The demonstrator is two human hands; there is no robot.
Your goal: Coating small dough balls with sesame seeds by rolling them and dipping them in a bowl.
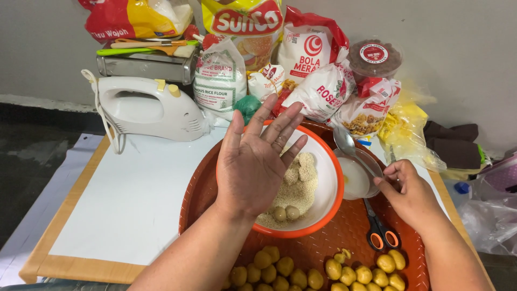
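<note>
Coating step: left hand point(252, 164) hovered open, empty, over crumb bowl point(329, 183); right hand point(410, 193) at 3 o'clock pinched spoon point(350, 149). Next likely needs plain dough balls point(285, 213) rolled in crumbs.

Pkgs are crowding the back wall: red-yellow bag point(134, 19) lying top left, yellow-red pouch point(245, 27) standing centre, white flour sack point(219, 81) below it, red-white bag point(309, 46) leaning beside, round tub w/ red-white label point(374, 56) sitting at right.

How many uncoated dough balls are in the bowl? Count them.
2 uncoated dough balls, side by side at the near rim of the bowl; the left hand may hide more.
</note>
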